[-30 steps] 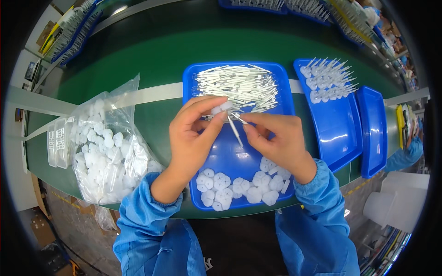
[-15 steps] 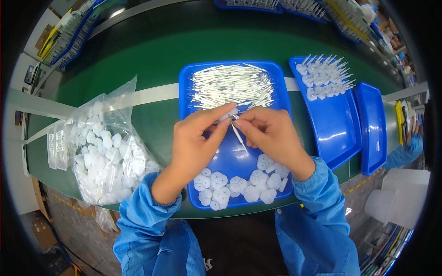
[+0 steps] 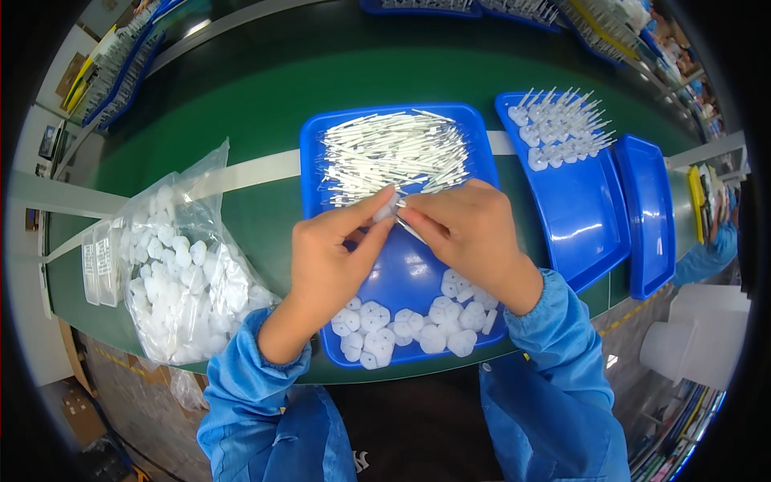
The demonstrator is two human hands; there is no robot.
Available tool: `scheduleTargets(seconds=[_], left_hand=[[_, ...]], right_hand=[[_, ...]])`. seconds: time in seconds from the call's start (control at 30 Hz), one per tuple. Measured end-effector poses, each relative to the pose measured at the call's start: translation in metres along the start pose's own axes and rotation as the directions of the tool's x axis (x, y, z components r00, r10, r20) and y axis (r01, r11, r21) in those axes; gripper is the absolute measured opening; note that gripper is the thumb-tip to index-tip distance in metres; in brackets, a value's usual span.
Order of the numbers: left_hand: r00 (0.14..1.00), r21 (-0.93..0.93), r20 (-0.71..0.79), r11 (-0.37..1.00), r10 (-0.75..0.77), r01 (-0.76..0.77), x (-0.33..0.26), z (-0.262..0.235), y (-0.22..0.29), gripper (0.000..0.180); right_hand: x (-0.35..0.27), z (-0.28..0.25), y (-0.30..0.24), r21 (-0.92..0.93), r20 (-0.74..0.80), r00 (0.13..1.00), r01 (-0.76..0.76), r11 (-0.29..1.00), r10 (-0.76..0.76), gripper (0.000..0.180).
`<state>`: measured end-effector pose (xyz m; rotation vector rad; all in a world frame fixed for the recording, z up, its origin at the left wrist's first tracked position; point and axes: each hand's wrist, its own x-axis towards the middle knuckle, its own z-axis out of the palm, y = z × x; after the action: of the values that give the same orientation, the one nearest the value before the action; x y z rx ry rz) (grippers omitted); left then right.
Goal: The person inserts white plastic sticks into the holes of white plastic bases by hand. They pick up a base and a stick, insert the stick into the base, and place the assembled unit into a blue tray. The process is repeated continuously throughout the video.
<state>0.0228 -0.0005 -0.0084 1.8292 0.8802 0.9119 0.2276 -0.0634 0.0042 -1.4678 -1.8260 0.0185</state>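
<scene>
Over the middle of a blue tray [image 3: 405, 277], my two hands meet at the fingertips. My left hand [image 3: 323, 251] is closed in a pinch on a small translucent white plastic piece [image 3: 387, 210]. Right beside it, my right hand [image 3: 478, 233] pinches a thin white rod [image 3: 413, 231] that slants down toward the tray; my fingers hide how rod and piece meet. Many similar white rods [image 3: 393, 153] lie heaped in the tray's far half. Along its near edge sit several rounded, lobed white plastic pieces [image 3: 375, 316].
A clear bag [image 3: 181, 273] of white pieces lies at left on the green table [image 3: 265, 96]. On the right, a blue tray [image 3: 582, 221] carries upright rods set in white pieces, beside another blue tray [image 3: 649, 217]. More filled trays [image 3: 422, 6] stand at the far side.
My right hand has come closer to my left, and the rod's visible part is shorter, mostly behind my fingers. The whole view has shifted slightly.
</scene>
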Motion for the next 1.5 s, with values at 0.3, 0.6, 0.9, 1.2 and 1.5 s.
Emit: scheduleTargets(seconds=[0.3,0.6,0.9,1.2,1.5], left_hand=[[1.0,-0.234,0.022,0.972,-0.022,0.027,0.008,-0.005,0.002,0.047],[0.974,-0.042,0.074,0.976,0.215,-0.212,0.008,-0.008,0.005,0.056],[0.963,0.012,0.079,0.966,0.256,-0.258,0.008,-0.008,0.006,0.06],[0.958,0.007,0.077,0.96,0.277,-0.279,0.009,-0.007,0.007,0.061],[0.938,0.095,0.097,0.935,0.333,-0.341,0.007,-0.007,0.011,0.056]], right_hand=[[0.007,-0.003,0.004,0.3,-0.045,0.991,-0.11,0.948,0.13,0.021],[0.002,-0.01,-0.001,0.664,0.31,0.863,-0.497,0.559,0.399,0.027],[0.001,-0.009,0.002,0.68,0.297,0.894,-0.444,0.584,0.335,0.018],[0.002,-0.008,0.002,0.723,0.338,0.869,-0.486,0.492,0.362,0.015],[0.0,-0.011,0.003,0.717,0.407,0.829,-0.55,0.428,0.382,0.013]])
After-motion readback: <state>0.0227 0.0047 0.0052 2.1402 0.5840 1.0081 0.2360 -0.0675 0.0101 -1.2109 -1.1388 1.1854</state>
